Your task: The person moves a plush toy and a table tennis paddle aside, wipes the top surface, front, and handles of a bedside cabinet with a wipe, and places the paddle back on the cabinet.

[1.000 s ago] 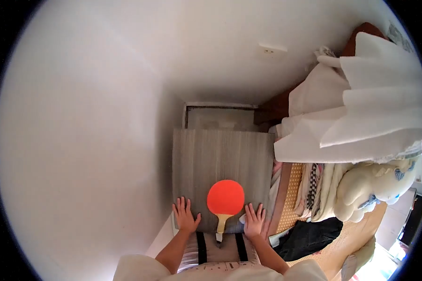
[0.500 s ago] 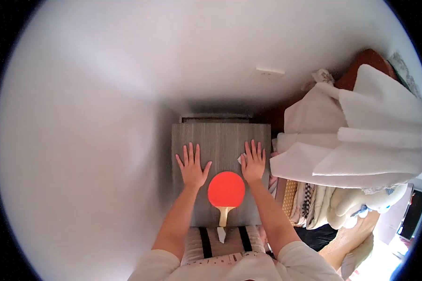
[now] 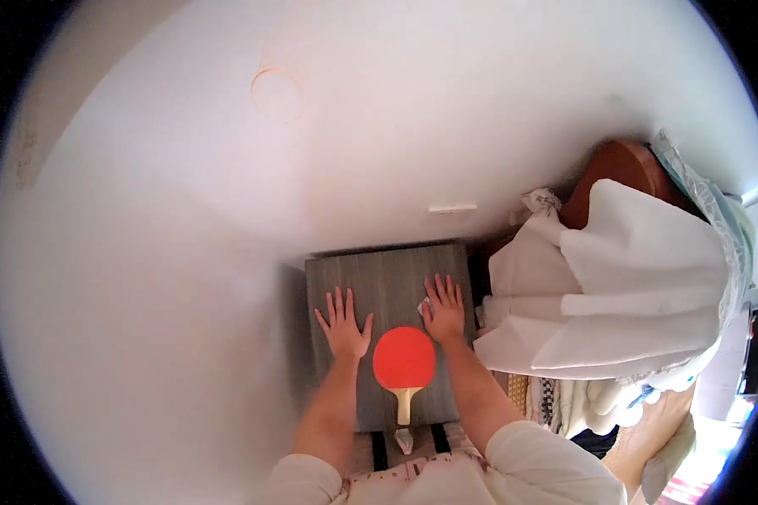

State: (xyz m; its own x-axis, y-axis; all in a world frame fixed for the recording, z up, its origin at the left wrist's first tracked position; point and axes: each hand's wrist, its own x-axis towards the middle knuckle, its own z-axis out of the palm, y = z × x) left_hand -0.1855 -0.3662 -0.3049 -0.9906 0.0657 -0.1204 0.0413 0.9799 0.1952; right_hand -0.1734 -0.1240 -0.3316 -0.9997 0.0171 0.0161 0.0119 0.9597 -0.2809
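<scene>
A table tennis bat (image 3: pixel 404 358) with a red face and a pale wooden handle lies on a grey wood-grain tabletop (image 3: pixel 379 278), its handle towards my body. To the left of the bat, my left hand (image 3: pixel 344 328) rests flat on the surface with fingers spread, holding nothing. My right hand (image 3: pixel 445 313) lies flat on the right side, fingers also apart. A small white scrap (image 3: pixel 424 306) shows by the right thumb, partly covered by that hand. Neither hand touches the bat.
White walls (image 3: pixel 185 210) stand left of and behind the table, with a socket plate (image 3: pixel 452 209) on the back one. At right, a large white cloth (image 3: pixel 632 278) drapes over a brown curved piece (image 3: pixel 619 168). Folded fabrics (image 3: pixel 568 404) and a plush toy (image 3: pixel 648 402) sit below it.
The camera view has tilted up and turned slightly, so the table and bat appear lower. Both hands stay flat and spread on the tabletop, and the bat stays between them.
</scene>
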